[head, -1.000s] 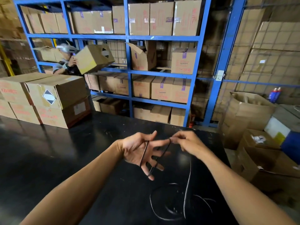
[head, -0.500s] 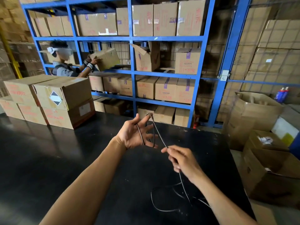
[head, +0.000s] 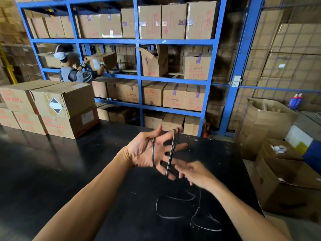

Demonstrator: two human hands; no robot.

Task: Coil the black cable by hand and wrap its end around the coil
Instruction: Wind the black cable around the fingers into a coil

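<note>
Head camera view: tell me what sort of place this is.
Most likely a warehouse or stockroom. Blue steel shelving is stacked with taped cardboard cartons, more cartons sit on the black worktable, and another person handles a box at the shelves.

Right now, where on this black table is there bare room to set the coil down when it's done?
The table is bare on its wide left stretch, between the stacked boxes at the back and the left forearm. It is crowded near right, where loose black cable lies in loops below the right hand.
</note>
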